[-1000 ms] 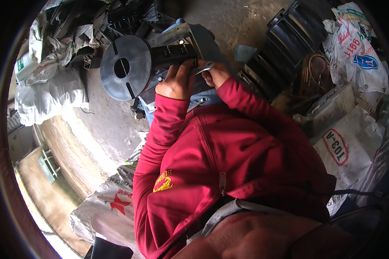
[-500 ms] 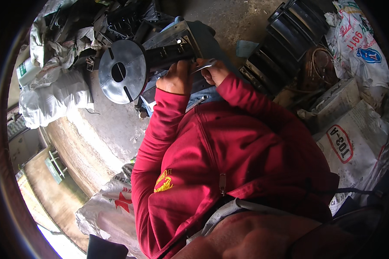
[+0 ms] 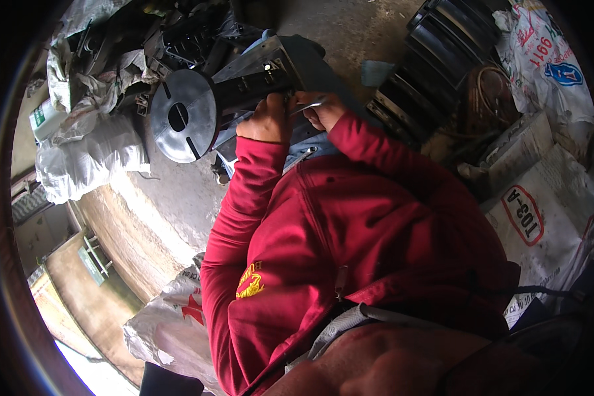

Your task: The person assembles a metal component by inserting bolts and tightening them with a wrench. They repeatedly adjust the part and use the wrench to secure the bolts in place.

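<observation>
Left hand [image 3: 265, 122] I see curled shut against the grey metal machine [image 3: 270, 69], just right of its round steel disc [image 3: 180, 117]. Right hand [image 3: 325, 109], beside it, pinches a small silver wrench [image 3: 308, 105] touching the machine.

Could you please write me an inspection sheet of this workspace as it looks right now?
Surface: grey concrete floor, dusty.
Job's things: grey metal machine body with a round grey metal disc at its end; slim silver metal wrench at the machine.
Clutter: white woven sacks, black ribbed plastic parts, crumpled grey sheeting.
Grippers: left hand rests on the machine; right hand holds the wrench.
Cables: brownish coil by the sacks.
Surroundings: wall and step at lower left, blurred.
</observation>
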Demonstrator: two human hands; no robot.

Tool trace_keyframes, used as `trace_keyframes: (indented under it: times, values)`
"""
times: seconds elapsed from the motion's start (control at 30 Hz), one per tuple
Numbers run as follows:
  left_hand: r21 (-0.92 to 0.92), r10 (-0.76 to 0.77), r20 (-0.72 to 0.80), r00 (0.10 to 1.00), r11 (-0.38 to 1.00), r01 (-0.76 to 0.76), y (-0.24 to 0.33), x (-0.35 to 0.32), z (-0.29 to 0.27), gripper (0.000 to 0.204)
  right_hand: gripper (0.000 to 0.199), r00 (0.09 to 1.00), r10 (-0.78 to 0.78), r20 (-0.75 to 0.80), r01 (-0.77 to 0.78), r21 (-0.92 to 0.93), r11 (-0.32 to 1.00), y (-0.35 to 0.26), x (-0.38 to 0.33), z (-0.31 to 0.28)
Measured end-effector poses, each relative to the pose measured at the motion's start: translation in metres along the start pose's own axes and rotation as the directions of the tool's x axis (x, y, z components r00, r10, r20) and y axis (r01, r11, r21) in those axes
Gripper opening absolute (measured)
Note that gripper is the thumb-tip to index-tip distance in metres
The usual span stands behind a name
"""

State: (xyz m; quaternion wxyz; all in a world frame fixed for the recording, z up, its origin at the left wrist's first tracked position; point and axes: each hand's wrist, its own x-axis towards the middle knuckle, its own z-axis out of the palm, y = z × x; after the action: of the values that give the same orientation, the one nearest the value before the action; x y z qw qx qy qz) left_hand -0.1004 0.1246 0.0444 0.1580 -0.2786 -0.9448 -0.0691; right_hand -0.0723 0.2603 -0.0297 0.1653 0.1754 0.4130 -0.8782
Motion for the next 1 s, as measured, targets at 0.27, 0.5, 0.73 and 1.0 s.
trace_keyframes:
  times: [0.27, 0.5, 0.73, 1.0]
  values:
    - [-0.159, 0.079, 0.012, 0.997, 0.984, -0.076, 0.002, 0.004, -0.020, 0.026, 0.026, 1.000, -0.028, -0.011, 0.028, 0.018, 0.999, 0.005, 0.007, -0.011]
    - [-0.008, 0.063, -0.041, 0.997, 0.998, -0.063, 0.003, 0.003, -0.002, 0.020, 0.028, 0.996, -0.083, -0.019, 0.083, 0.017, 0.996, 0.006, 0.001, -0.003]
    - [0.021, -0.038, 0.051, 0.998, 0.999, 0.037, 0.005, 0.002, -0.010, 0.022, 0.031, 0.990, -0.114, 0.081, 0.119, -0.065, 0.991, 0.000, 0.000, -0.010]
    - [-0.052, 0.116, -0.115, 0.987, 0.991, -0.122, 0.002, 0.003, 0.000, 0.017, 0.022, 0.999, -0.053, -0.011, 0.053, 0.002, 0.999, 0.003, 0.001, -0.002]
